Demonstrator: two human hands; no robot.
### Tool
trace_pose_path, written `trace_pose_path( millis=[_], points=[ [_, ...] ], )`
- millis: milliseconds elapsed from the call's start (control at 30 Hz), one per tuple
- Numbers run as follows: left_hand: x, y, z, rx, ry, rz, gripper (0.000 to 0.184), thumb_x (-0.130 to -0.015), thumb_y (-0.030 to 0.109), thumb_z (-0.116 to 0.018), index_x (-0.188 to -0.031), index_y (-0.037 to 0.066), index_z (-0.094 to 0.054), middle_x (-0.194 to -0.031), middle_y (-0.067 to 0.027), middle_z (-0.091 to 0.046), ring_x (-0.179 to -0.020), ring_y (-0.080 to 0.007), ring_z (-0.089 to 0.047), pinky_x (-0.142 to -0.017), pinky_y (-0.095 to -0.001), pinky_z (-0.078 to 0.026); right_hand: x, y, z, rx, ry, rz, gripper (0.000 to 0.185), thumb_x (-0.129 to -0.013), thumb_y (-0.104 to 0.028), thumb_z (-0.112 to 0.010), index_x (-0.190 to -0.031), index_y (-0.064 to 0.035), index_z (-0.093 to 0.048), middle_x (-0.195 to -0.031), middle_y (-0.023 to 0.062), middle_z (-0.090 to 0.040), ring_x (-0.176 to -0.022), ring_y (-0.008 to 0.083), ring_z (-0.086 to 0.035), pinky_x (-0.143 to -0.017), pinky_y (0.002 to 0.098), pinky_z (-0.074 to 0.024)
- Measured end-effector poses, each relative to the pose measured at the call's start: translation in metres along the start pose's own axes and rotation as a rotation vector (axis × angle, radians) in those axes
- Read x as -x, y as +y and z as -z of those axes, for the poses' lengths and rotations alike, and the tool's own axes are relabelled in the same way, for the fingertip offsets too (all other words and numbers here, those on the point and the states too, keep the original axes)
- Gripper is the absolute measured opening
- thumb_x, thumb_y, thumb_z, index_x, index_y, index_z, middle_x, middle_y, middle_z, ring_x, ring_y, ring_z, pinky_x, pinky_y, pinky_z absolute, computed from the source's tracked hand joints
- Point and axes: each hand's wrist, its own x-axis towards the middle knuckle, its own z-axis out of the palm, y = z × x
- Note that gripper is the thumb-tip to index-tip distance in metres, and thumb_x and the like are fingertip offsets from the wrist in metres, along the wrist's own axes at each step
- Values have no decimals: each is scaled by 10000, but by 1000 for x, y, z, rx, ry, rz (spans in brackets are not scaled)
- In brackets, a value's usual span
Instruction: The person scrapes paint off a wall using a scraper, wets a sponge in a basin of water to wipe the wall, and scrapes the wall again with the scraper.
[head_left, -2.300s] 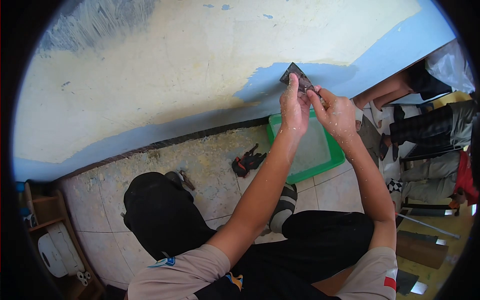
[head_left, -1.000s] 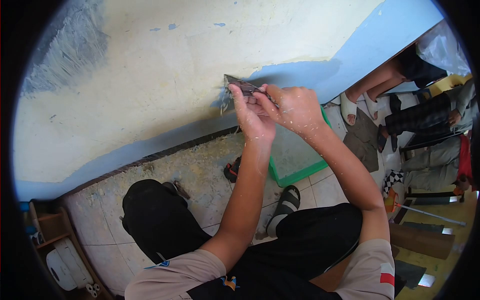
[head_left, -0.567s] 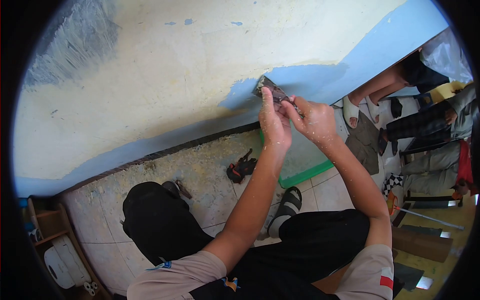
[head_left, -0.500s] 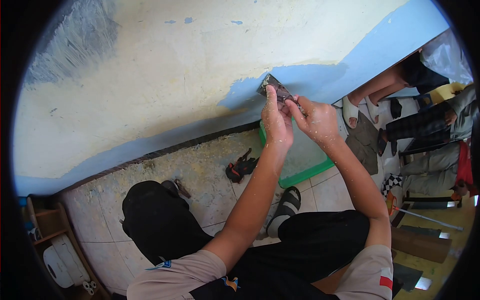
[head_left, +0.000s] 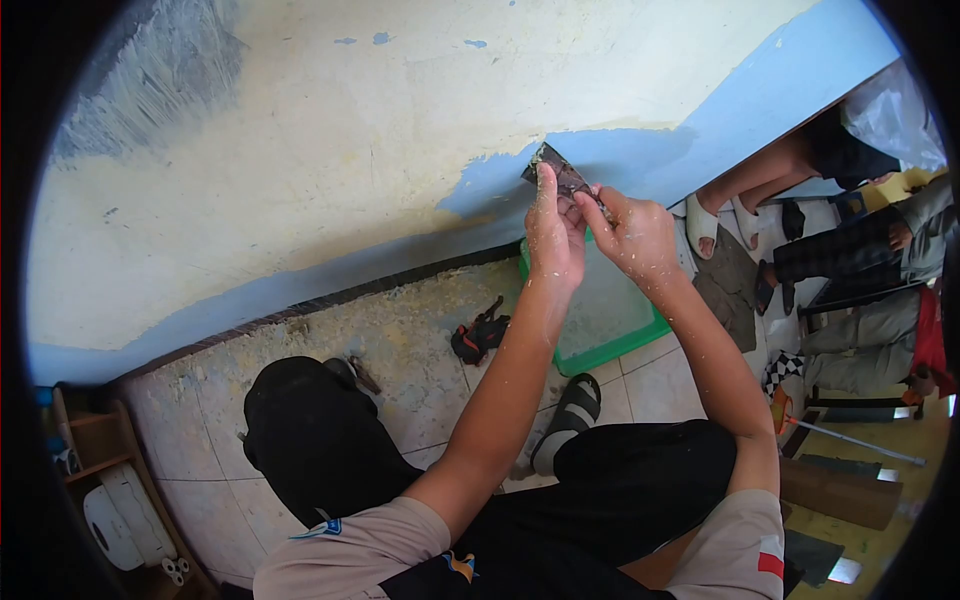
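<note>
Both hands are on a flat, dark scraper point(head_left: 560, 172) close to the wall point(head_left: 330, 150), where blue paint shows beside a cream area. My left hand point(head_left: 553, 238) presses its thumb along the blade, with the other fingers behind it. My right hand point(head_left: 640, 238) is closed around the handle end, which its fingers mostly hide. Pale flakes stick to the blade's edge and to both hands and forearms. Whether the blade's edge touches the wall I cannot tell.
Beneath my hands sits a green-rimmed tub point(head_left: 612, 350). A red and black object point(head_left: 480, 335) lies on the flake-strewn tiles point(head_left: 410, 400). A wooden shelf point(head_left: 95, 432) stands at lower left. Other people's legs point(head_left: 750, 175) are at right, near a grey cloth point(head_left: 728, 285).
Both hands and the scraper have shifted very slightly, the blade tip a little up and to the right. The grip looks the same.
</note>
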Motion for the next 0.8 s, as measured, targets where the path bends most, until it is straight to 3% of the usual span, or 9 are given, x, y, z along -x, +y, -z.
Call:
trace_pose_path(
  millis=[500,633,700,800],
  points=[
    [-3,-8,-2,135,38,51,468,-942,541,-579,-989,77,-607,-890,-39,-668,-852,-170,-661,-793,-297,-519,-8,5,6,49,-101,42,383,-920,-440,-595,-790,-94,-694,-533,138,-594,-496,351,-612,-449,441,-478],
    [0,4,2,166,35,-20,524,-938,594,-540,-970,77,-612,-896,-48,-674,-849,-170,-659,-788,-295,-524,-16,-6,1,57,-69,85,342,-902,-400,-635,-841,-73,-712,-567,143,-610,-511,346,-617,-467,423,-483],
    [5,29,8,192,37,-44,546,-938,615,-521,-960,77,-614,-899,-52,-676,-850,-170,-657,-788,-296,-524,-30,-34,-5,-12,-1,217,326,-889,-402,-646,-878,-86,-726,-586,130,-634,-517,332,-631,-466,420,-498],
    [15,63,25,169,66,-213,569,-928,637,-513,-866,80,-616,-898,-52,-664,-865,-177,-633,-832,-318,-518,-33,-69,-20,-24,-65,256,314,-885,-402,-649,-898,-100,-733,-589,115,-643,-504,309,-633,-453,405,-498]
  ],
)
